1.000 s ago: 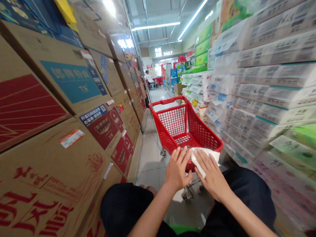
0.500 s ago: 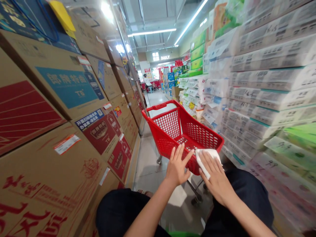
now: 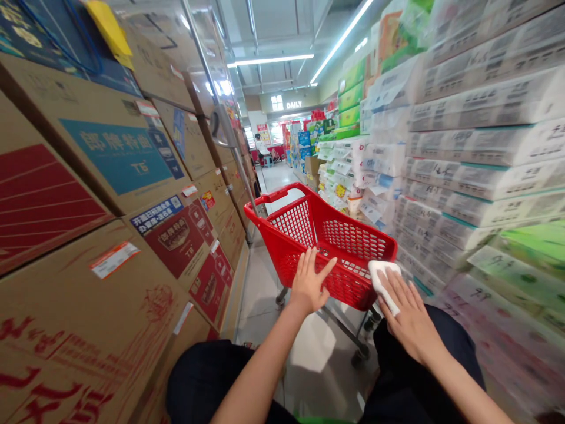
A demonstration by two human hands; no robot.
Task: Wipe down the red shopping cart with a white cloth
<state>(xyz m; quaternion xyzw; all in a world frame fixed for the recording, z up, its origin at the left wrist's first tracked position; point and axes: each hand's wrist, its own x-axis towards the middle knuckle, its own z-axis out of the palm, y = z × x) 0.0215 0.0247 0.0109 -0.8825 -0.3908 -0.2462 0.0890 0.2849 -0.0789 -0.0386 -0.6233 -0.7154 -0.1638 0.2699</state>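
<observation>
A red plastic shopping cart (image 3: 291,259) stands in front of me, turned so that its near side faces me. My left hand (image 3: 310,287), fingers spread, rests against the upper part of that side and holds nothing. Under the fingers of my right hand (image 3: 408,312) is a folded white cloth (image 3: 380,274), lying over the cart's near right corner. The palm side of my right hand is hidden. Both my knees show below, on either side of the cart.
Stacked cardboard boxes (image 3: 119,138) line the left side, with a metal post (image 3: 241,165) beside them. On the right rise piles of plastic-wrapped packs (image 3: 468,159). A tiled aisle floor (image 3: 278,174) runs back towards a seated person (image 3: 261,144).
My right hand and the cloth have slid right along the cart's edge to its corner. The cart has swung round, its near side now more fully in view. My left hand has shifted slightly left.
</observation>
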